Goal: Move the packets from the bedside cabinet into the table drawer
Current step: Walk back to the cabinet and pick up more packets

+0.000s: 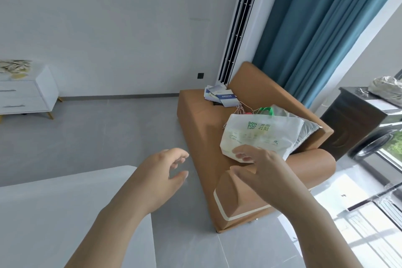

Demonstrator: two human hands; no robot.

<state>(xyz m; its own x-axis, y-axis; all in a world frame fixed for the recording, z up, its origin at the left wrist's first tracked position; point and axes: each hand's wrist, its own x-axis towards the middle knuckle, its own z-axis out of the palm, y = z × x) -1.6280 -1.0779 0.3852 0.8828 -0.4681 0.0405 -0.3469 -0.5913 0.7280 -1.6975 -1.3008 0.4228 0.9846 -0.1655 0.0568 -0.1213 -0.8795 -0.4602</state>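
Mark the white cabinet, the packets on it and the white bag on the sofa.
white cabinet (21,94): head view, upper drawer front.
packets (15,67): head view, middle of the pile.
white bag (261,137): head view, printed front.

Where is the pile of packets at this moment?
In the head view, the packets lie at the far left, on top of the white cabinet against the wall.
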